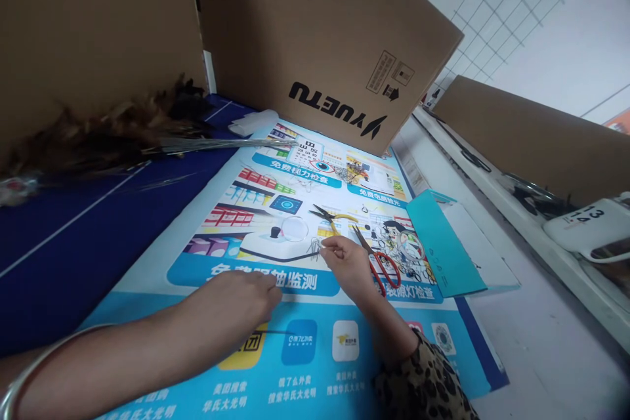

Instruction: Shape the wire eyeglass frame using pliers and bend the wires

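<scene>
Over the lower left of a printed poster (325, 298) is my left hand (246, 302), its fingers curled together. A thin dark strand shows just below it, but what the fingers hold is too small to name. My right hand (344, 266) pinches near a small bunch of thin wire pieces (315, 249); whatever is between its fingertips cannot be made out. Beyond it lie yellow-handled pliers (335, 217), opened out. Red-handled scissors (384, 269) rest just right of the right hand, beside a scatter of dark wire loops (411, 252).
A large cardboard box (305, 33) stands at the back. Brown feathers (98, 125) and a bundle of thin wires (226, 143) lie on the blue cloth (73, 236) at left. A teal folder (445, 249) stands at right, near a white ledge (522, 223) holding several objects.
</scene>
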The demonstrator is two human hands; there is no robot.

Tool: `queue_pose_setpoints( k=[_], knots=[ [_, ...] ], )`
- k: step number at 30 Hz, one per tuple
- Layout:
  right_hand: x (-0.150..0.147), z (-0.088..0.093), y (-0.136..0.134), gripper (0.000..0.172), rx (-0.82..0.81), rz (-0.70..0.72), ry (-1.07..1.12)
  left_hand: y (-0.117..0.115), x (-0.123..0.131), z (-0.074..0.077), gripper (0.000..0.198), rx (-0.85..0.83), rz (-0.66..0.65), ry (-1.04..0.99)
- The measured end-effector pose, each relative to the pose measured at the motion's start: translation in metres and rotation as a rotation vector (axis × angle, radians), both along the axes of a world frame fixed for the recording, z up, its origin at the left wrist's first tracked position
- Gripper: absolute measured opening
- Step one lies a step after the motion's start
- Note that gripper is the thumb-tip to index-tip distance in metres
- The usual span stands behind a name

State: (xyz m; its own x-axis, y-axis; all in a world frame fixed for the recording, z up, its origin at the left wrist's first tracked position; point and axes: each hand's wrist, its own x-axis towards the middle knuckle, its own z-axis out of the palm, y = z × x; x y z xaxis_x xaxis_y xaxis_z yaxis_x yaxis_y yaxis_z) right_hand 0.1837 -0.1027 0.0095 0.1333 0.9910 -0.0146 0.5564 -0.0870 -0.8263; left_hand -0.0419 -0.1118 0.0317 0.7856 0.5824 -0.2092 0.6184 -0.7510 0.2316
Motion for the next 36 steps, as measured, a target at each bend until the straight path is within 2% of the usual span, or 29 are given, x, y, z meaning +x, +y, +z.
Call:
queue_pose_setpoints(
  k=[4, 7, 11, 16, 22, 25, 30, 36],
  knots=[
    [0.005, -0.001, 0.001, 0.020, 0.075, -0.014, 0.005, -0.002, 0.002, 0.008, 0.029, -0.037, -0.022, 0.065],
    [0.006, 0.000, 0.001, 0.018, 0.092, 0.000, -0.074, -0.003, 0.003, 0.015, 0.033, -0.052, -0.037, 0.097],
    [0.003, 0.006, 0.000, 0.015, 0.108, 0.041, -0.214, -0.006, 0.002, 0.011, 0.037, -0.005, -0.064, 0.103],
    [-0.004, 0.009, -0.003, 0.015, 0.158, 0.103, -0.285, -0.009, 0.002, 0.007, 0.036, 0.038, -0.069, 0.107],
    [-0.017, 0.009, -0.014, 0.015, 0.216, 0.350, -0.300, -0.008, 0.003, 0.013, 0.037, 0.012, -0.053, 0.104],
    [-0.022, 0.008, -0.020, 0.016, 0.205, 0.488, -0.288, -0.005, 0.000, 0.007, 0.035, 0.000, -0.047, 0.072],
    [-0.025, 0.013, -0.024, 0.014, 0.178, 0.634, -0.341, 0.004, -0.006, -0.009, 0.023, -0.014, 0.006, -0.077],
    [-0.031, 0.015, -0.031, 0.014, 0.187, 0.781, -0.472, 0.013, -0.007, -0.005, 0.021, -0.066, 0.040, -0.083]
  ],
)
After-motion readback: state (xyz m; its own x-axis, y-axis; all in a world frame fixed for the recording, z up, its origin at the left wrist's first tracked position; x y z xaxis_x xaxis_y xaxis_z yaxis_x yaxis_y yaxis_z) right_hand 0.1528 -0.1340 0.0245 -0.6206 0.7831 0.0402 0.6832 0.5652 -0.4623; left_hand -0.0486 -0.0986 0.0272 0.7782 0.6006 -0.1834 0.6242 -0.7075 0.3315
